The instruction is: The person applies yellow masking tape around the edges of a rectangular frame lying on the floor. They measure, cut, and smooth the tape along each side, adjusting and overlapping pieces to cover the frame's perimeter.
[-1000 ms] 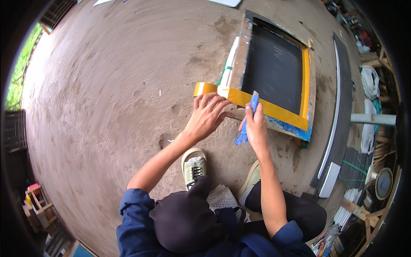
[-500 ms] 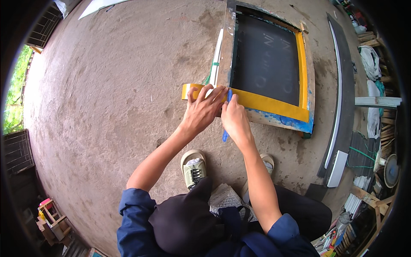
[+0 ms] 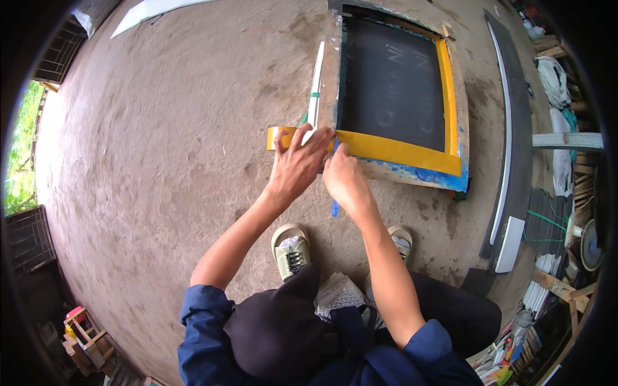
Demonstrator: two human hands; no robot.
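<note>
A wooden screen frame (image 3: 330, 83) with a dark mesh panel (image 3: 389, 83) lies on the floor ahead of me, slightly right. Yellow tape (image 3: 396, 150) runs along its near and right inner borders. At the near left corner, my left hand (image 3: 293, 167) curls its fingers around the tape roll (image 3: 272, 139), its longer fingertips pressing the tape onto the frame. Close beside those fingertips, my right hand (image 3: 349, 181) grips a slim blue cutter (image 3: 335, 209). The cutter's upper end touches or nearly touches the tape; its tip is too small to make out.
A white strip (image 3: 315, 83) lies along the frame's left side. Long dark panels (image 3: 512, 128) stretch over the floor at right, with a white block (image 3: 510, 244) on them. Stacked wood and tools line the right edge. My shoes (image 3: 291, 251) stand just below my hands.
My right hand has drawn slightly toward me with the cutter, and less of the blue shows above its fingers. My left hand keeps its place on the tape. The whole view has shifted slightly.
</note>
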